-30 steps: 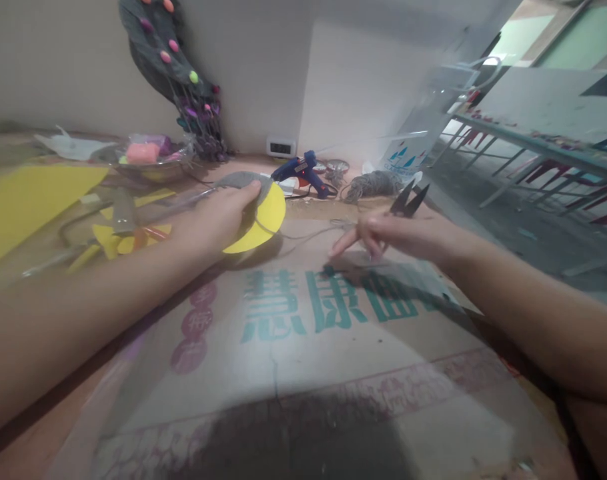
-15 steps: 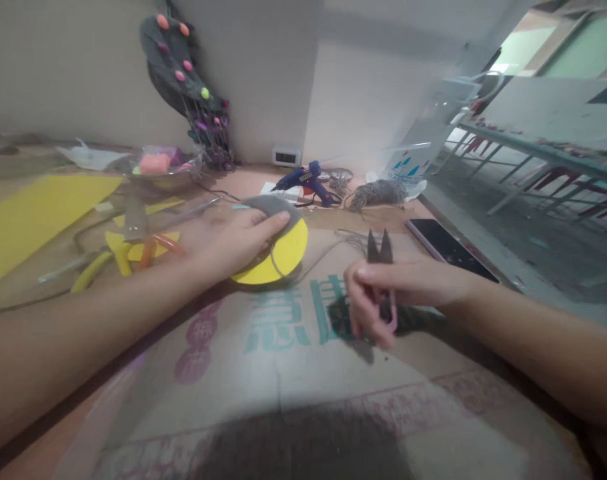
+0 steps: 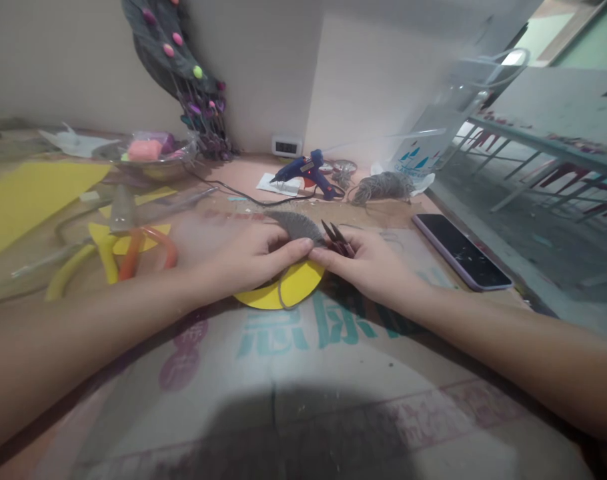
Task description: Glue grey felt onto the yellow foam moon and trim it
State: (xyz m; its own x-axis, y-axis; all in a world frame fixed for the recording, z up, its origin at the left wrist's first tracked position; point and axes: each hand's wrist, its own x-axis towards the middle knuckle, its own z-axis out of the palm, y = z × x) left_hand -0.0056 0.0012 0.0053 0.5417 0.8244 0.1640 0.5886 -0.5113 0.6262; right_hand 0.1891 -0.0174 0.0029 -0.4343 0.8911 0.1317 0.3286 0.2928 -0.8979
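A yellow card piece (image 3: pixel 303 283) with a curved outline is partly wrapped in grey yarn (image 3: pixel 297 225). My left hand (image 3: pixel 263 250) grips it from the left, thumb on top near the yarn's edge. My right hand (image 3: pixel 366 260) meets it from the other side, its thumb tip pressed against the card beside my left thumb. Tucked in my right hand is a pair of small scissors (image 3: pixel 336 239), blades pointing up and away; their handles are hidden by the fingers. One loose strand of yarn hangs across the yellow face.
Printed cardboard (image 3: pixel 283 400) covers the table. Behind lie a blue glue gun (image 3: pixel 306 172), a grey yarn bundle (image 3: pixel 386 187) and a small digital display (image 3: pixel 287 145). A phone (image 3: pixel 461 252) rests at right. Orange-handled scissors (image 3: pixel 133 253) and yellow sheet (image 3: pixel 33 200) are left.
My right hand has moved left and away from me with the scissors, and its thumb now touches the card piece. The card piece has shifted slightly towards me and right.
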